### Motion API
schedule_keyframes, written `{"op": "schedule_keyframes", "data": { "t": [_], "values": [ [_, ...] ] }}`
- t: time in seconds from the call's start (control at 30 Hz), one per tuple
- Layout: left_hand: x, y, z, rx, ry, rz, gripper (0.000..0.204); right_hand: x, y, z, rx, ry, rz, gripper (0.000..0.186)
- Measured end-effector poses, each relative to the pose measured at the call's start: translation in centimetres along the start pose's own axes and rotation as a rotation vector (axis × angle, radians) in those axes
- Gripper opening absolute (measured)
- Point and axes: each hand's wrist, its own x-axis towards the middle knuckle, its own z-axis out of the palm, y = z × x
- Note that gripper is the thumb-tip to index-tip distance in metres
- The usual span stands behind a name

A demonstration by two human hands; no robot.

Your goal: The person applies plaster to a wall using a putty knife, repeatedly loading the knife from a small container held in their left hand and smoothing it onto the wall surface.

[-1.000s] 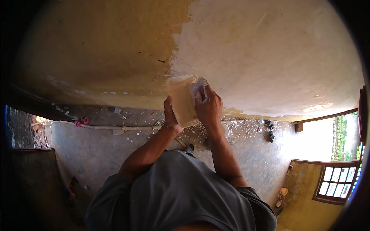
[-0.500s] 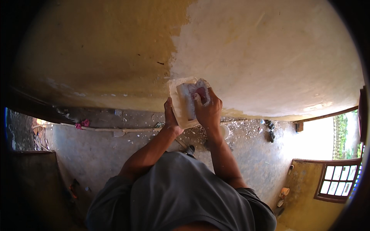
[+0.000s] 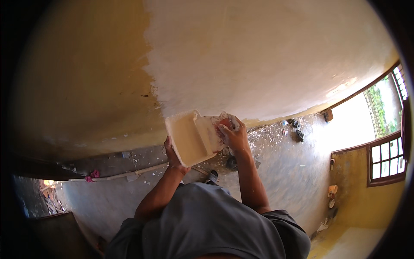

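My left hand (image 3: 174,156) grips the near left side of a pale rectangular tub (image 3: 170,131), its thumb up along the outer wall. Inside the tub lies smooth cream-coloured putty (image 3: 188,138). My right hand (image 3: 238,139) is closed round the reddish handle of a putty-smeared plastering trowel (image 3: 210,133). The trowel's wide blade lies at the tub's right side, one edge against or just over the rim. Putty also coats the fingers of my right hand. Beyond both rises a wall (image 3: 258,52), with a pale coat on the right and bare ochre on the left.
White splatters dot the concrete floor (image 3: 284,159) along the wall's foot. A long pole (image 3: 116,176) lies there, with a pink cloth (image 3: 92,175) near its left part. Dark objects (image 3: 297,129) lie to the right, towards a bright doorway. A window (image 3: 387,159) is at far right.
The trowel has moved from over the tub to its right side, uncovering the putty. Tub and hands sit lower in view, and the whole view has tilted and shifted.
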Motion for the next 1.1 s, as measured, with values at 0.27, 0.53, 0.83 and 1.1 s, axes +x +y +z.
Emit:
{"op": "schedule_keyframes", "data": {
  "t": [0.27,0.53,0.83,1.1],
  "values": [
    [-0.9,1.7,-1.7,0.005,0.0,0.211,0.068,2.2,6.2,-3.1,0.762,0.315,0.362,0.023],
    [-3.6,4.8,-4.6,-0.049,-0.028,0.306,0.065,8.2,15.9,0.5,0.978,0.267,0.629,0.013],
    [-6.6,6.4,-8.6,-0.011,0.014,0.367,0.065,12.8,27.0,1.1,0.951,0.385,0.665,0.014],
    [-11.4,7.5,-9.6,-0.028,0.19,0.444,0.066,11.0,28.7,2.4,0.841,0.365,0.517,0.02]
  ]
}}
